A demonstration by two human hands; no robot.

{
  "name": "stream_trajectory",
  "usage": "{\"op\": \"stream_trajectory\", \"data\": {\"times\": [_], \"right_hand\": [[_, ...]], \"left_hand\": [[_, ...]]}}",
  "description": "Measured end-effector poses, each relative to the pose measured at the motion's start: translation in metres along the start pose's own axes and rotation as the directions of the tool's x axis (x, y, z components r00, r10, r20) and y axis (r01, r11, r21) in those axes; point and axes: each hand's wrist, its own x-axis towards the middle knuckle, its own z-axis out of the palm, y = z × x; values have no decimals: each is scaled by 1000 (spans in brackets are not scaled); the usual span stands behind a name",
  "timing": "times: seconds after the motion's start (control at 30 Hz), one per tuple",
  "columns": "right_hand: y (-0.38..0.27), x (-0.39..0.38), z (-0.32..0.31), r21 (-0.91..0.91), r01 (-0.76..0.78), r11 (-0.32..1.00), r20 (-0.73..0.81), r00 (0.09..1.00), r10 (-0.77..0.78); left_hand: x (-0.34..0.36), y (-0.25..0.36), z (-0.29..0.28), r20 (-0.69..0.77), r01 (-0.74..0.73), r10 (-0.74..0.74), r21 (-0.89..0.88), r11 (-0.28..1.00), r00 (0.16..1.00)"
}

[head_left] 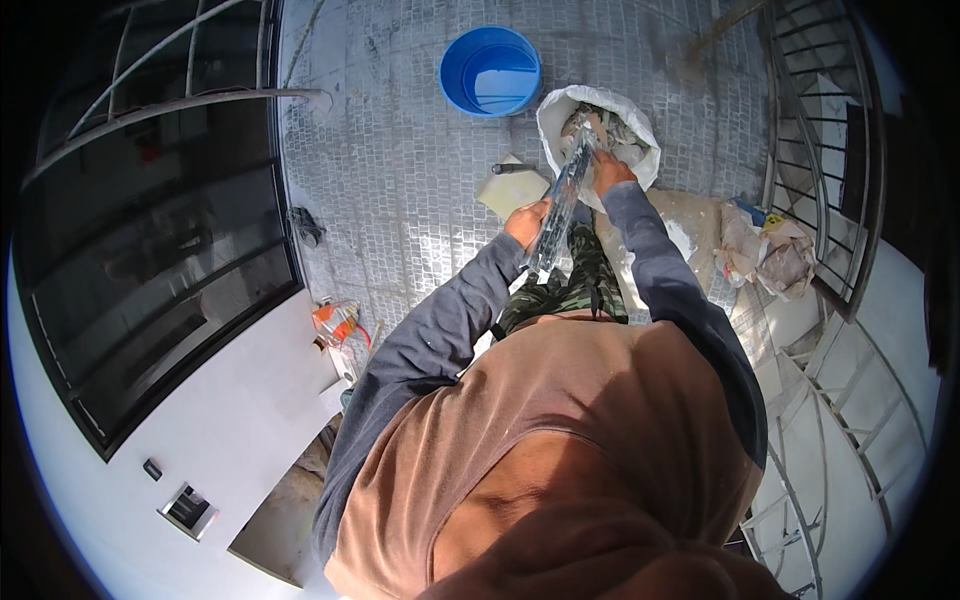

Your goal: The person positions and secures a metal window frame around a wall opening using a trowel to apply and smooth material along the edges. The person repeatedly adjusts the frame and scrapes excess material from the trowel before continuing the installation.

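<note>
A long, shiny, silvery strip (564, 205) slants between my hands; I cannot tell whether it is metal or clear plastic. My left hand (527, 222) is closed around its lower part, near my legs. Farther up, my right hand (611, 173) is closed at the strip's upper end, with its fingertips partly hidden. That upper end lies over the mouth of a white sack (553, 112), which stands open. Crumpled pale scraps (627, 131) and a brownish piece fill the sack. Left of it, a pale yellow flat board (510, 193) with a dark handle lies on the paving.
A blue bucket (456, 72) stands beyond the sack. Crumpled paper bags (785, 262) lie at right beside a metal railing (833, 170). Orange items (335, 325) sit by the left wall. A ladder-like metal frame (838, 415) stands at lower right. Dark glazing (150, 250) lines the left.
</note>
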Motion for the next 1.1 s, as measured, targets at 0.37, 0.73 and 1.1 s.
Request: {"op": "stream_trajectory", "data": {"times": [0.37, 0.73, 1.1], "right_hand": [[-9, 2, -1, -50, 94, 994, 26, 995, -93], [-33, -34, -15, -84, 126, 988, -36, 991, -129], [-3, 6, 4, -112, 233, 966, -88, 966, -243]], "left_hand": [[23, -25, -4, -28, -267, 269, 64, 962, 963], [22, -23, -3, 89, 183, -159, -507, 842, 983], [13, -21, -7, -33, -72, 64, -399, 914, 997]]}}
